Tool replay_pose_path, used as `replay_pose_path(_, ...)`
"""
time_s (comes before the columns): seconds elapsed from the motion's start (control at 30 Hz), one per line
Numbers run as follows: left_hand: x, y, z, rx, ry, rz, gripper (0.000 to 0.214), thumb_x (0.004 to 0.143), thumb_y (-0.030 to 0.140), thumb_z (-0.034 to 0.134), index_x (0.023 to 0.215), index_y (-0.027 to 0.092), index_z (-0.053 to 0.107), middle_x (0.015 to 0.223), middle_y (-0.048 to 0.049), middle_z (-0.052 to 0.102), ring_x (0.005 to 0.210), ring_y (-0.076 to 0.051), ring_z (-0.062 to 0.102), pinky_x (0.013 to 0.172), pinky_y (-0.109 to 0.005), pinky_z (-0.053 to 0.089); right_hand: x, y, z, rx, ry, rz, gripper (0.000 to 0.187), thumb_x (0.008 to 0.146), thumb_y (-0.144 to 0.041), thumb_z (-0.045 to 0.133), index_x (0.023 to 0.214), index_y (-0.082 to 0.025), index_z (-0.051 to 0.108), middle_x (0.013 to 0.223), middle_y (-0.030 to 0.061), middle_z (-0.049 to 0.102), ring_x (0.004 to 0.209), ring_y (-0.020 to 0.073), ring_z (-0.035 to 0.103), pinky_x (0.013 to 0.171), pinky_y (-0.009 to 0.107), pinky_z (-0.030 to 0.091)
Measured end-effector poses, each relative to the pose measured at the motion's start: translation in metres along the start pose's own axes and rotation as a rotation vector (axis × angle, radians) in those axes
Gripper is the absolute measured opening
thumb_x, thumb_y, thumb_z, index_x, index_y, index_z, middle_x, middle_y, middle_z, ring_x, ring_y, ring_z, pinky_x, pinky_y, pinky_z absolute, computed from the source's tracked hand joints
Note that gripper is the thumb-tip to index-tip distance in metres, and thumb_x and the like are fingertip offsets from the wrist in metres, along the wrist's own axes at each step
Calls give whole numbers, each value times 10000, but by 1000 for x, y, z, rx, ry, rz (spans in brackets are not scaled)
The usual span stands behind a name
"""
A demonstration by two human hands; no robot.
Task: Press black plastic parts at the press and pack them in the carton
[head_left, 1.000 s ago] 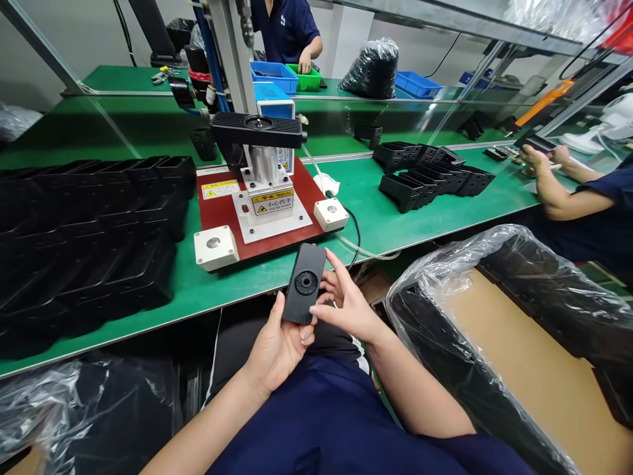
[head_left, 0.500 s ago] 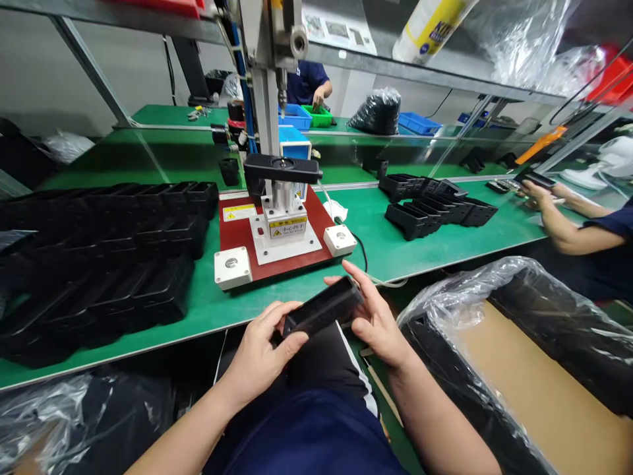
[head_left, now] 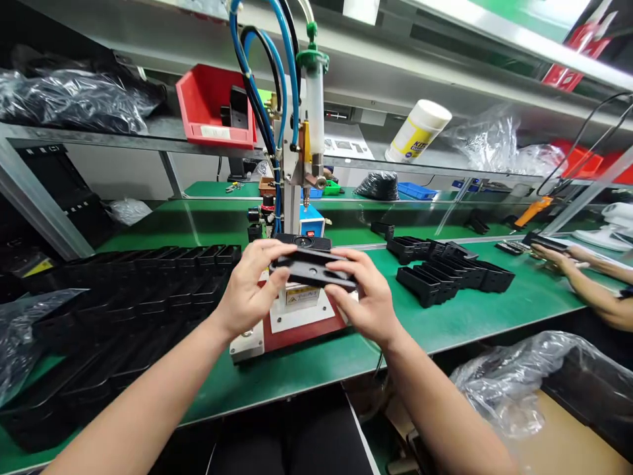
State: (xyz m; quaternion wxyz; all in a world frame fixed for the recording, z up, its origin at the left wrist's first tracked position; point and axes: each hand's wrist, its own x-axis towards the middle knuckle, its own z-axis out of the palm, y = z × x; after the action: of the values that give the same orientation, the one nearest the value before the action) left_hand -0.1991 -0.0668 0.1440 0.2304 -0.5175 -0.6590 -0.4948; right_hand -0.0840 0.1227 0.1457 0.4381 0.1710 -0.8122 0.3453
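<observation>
Left hand (head_left: 253, 288) and right hand (head_left: 364, 295) have risen, palms inward, each grip clamped on one black housing (head_left: 302, 270).

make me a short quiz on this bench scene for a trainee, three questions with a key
1. True or false: the left hand and right hand hold the same black part.

2. Multiple choice: what colour is the bin on the shelf, left of the clear tube with the green cap?
A) blue
B) red
C) white

3. Fill in: in the picture, the canister with the yellow label is to the ____ of that tube.

Key: 1. True; 2. B; 3. right
</observation>
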Motion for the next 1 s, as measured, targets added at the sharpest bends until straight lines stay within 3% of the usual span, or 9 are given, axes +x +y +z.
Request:
replay_pose_path(0.13,42,-36,9,-16,55,-101,322,941,408,455,1167,232,601,1145,-72,576,1129,-211,519,1022,-370,381,48,41,7,-2,13,-19,197,881,-366,639,1016,-224,665,1147,102,609,1111,246,570,978,433,458)
replay_pose_path(0.3,49,-63,24,-146,89,-280,347,908,451,478,1091,213,651,1093,-68,592,1067,-214,550,947,-340,422,57,71,17,2,-50,51,214,883,-387,628,997,-214,682,1118,97,620,1055,228,593,935,403,479)
replay_pose_path(0.47,40,-66,41,-258,263,-371,326,898,434,495,991,187,687,989,-56,637,964,-205,581,900,-322,430,58,72,29,88,11,84,201,912,-373,588,912,-209,703,1080,86,656,1036,225,609,916,379,474)
replay_pose_path(0.63,42,-64,54,-304,370,-439,346,917,443,463,959,185,688,941,-45,662,924,-202,594,851,-305,444,59,71,47,102,246,111,305,959,-316,500,759,-199,698,932,71,680,921,209,638,836,351,482)
replay_pose_path(0.73,45,-63,55,-339,345,-466,327,922,400,441,969,192,690,1001,-41,680,973,-210,598,875,-307,443,56,72,56,65,334,78,294,962,-279,459,831,-196,709,936,78,679,921,215,631,833,361,478)
replay_pose_path(0.87,45,-63,56,-335,336,-470,385,927,380,403,1189,211,629,1169,-40,651,1069,-221,572,945,-331,416,53,74,61,65,352,109,306,967,-281,404,1005,-217,701,984,67,671,947,226,615,849,377,473)
replay_pose_path(1.0,45,-63,57,-287,333,-476,360,923,362,384,1066,204,674,1034,-31,678,928,-204,593,830,-304,444,53,76,63,86,350,137,318,968,-289,395,1086,-236,685,1016,58,660,960,230,606,866,387,465)
